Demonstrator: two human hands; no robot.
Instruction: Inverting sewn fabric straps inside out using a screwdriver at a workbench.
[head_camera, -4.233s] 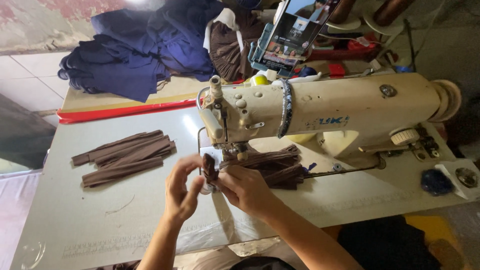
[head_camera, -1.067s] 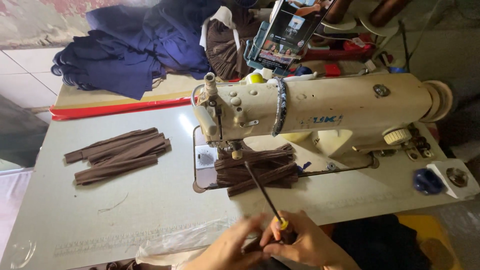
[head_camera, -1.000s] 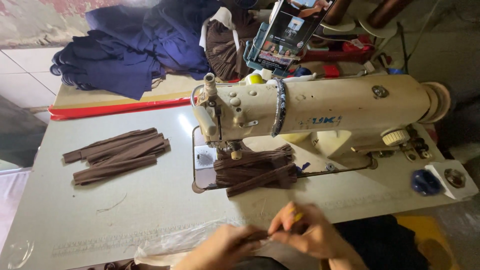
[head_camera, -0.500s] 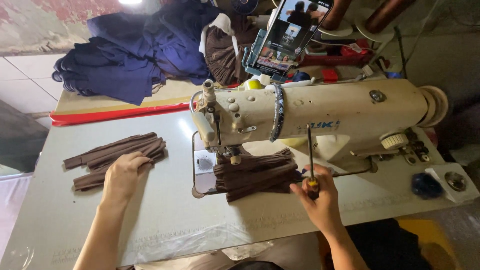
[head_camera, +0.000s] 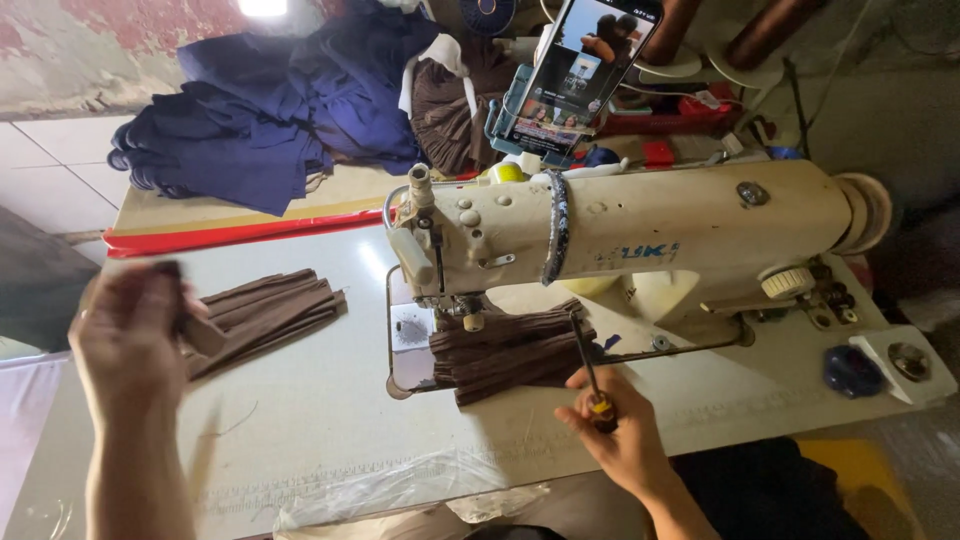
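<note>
Workshop sewing station: pale tabletop carries a cream industrial sewing machine, taken as the landmark. Right hand sits in front of the machine bed, fingers curled shut around a screwdriver with a yellow-and-black handle; shaft angles up toward a bundle of brown fabric strips lying on the bed just right of the needle, tip at or near the bundle's edge, contact not resolvable. That grip looks like a working hold, thumb on the handle for control. Left hand is raised well to the machine's left, motion-blurred; fingers appear closed on 1 small dark piece, probably a strip, but I cannot tell for sure. Just behind that hand, also left of the machine, a second pile of brown strips lies flat and roughly parallel, within easy reach, likely stock kept apart from the bundle at the needle. Behind the machine a phone stands propped with its screen lit, tilted toward the seat, so viewable while working. Further back-left, heaps of navy cloth lie beyond a red strip along the table's edge. Containers: only a small tray-like clutter behind the machine, contents too small to identify. Clear plastic sheet hangs off the front edge.
</note>
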